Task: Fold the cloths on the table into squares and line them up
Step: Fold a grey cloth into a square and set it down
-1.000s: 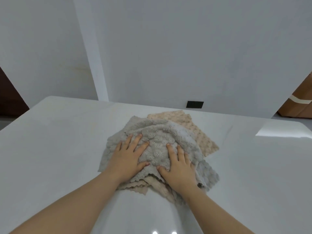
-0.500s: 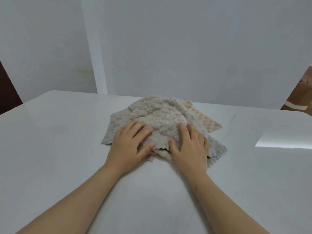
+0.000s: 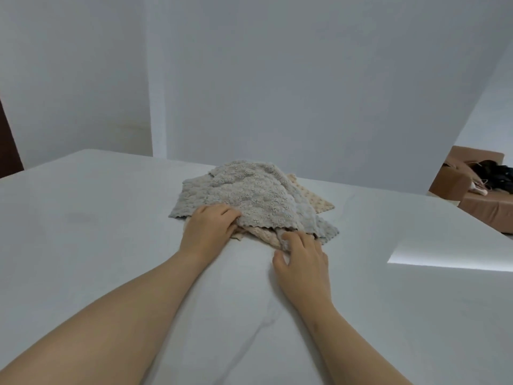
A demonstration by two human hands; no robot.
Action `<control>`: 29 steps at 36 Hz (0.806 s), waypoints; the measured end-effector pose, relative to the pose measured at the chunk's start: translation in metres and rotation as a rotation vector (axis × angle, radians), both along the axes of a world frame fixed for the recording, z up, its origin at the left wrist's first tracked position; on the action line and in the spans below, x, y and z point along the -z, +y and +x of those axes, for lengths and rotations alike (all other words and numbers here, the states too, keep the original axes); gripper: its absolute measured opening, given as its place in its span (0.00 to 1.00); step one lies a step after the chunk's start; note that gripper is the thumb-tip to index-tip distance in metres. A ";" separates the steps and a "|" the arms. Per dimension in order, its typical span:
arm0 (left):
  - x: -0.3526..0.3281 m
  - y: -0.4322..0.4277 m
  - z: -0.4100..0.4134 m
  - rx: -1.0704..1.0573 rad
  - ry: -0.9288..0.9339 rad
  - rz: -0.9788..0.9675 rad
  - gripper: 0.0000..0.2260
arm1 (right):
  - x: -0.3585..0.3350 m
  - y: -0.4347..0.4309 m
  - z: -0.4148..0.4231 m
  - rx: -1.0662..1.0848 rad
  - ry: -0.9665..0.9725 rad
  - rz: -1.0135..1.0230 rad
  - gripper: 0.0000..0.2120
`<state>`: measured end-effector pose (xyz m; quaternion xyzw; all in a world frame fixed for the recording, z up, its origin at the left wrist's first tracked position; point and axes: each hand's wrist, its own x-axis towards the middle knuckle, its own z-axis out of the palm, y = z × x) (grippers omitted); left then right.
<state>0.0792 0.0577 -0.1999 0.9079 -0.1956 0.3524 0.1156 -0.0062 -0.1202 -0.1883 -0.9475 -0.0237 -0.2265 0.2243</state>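
White wall (image 3: 277, 79) right behind the table (image 3: 111, 245), brown sofa (image 3: 483, 207) off to the right with dark clutter (image 3: 494, 173) on it, and the cloths heaped mid-table just ahead of me. The grey cloth (image 3: 249, 195) is on top, stretched left to right with its scalloped edge facing me, a beige cloth (image 3: 263, 234) poking out beneath and a peach dotted cloth (image 3: 316, 204) at the far right. My left hand (image 3: 206, 232) curls its fingers under the grey cloth's near edge, gripping it, while my right hand (image 3: 302, 259) has bent fingertips (image 3: 288, 236) on the beige cloth's corner, thumb off on the table, and I can't tell if that's a pinch.
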 end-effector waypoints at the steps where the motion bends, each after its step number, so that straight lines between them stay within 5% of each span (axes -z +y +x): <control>1: 0.000 0.000 -0.001 -0.006 -0.015 -0.013 0.07 | 0.000 0.000 0.002 0.004 0.006 -0.003 0.19; 12: 0.001 0.003 -0.009 0.023 -0.223 -0.157 0.12 | 0.001 -0.001 0.024 -0.025 -0.069 0.032 0.11; 21: 0.002 0.009 -0.031 0.053 -0.180 -0.146 0.11 | 0.006 -0.002 0.015 -0.019 -0.147 0.063 0.12; 25: 0.002 0.005 -0.034 0.032 -0.173 -0.023 0.08 | 0.009 0.002 0.016 -0.006 -0.216 0.011 0.13; 29: 0.002 -0.002 -0.027 -0.022 -0.226 0.157 0.18 | 0.010 0.003 0.026 0.028 -0.348 -0.107 0.10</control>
